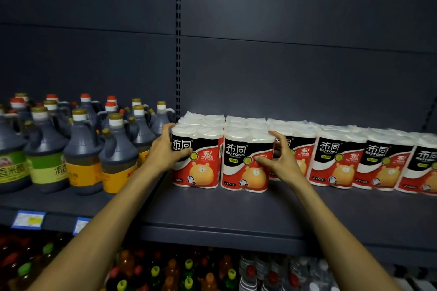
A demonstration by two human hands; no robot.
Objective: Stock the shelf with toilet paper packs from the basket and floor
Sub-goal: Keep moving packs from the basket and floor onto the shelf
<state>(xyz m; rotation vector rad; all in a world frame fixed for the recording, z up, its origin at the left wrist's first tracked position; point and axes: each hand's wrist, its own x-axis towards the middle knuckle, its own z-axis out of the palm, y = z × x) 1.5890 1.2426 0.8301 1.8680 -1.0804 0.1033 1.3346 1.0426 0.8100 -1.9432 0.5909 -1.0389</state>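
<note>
- Gripping the leftmost toilet paper pack (197,158) on the dark shelf (236,215), the left hand (165,149) curls around its left edge.
- Right hand (281,160) grasps the second pack (246,160), thumb on its front.
- Dark jugs (82,146) stand alongside.

Toilet paper packs (246,160) line the shelf (236,210), right of jugs (82,149).

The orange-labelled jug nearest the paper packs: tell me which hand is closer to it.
Left. The left hand grips the leftmost pack right beside that jug; the right hand is farther right, on the second pack.
</note>
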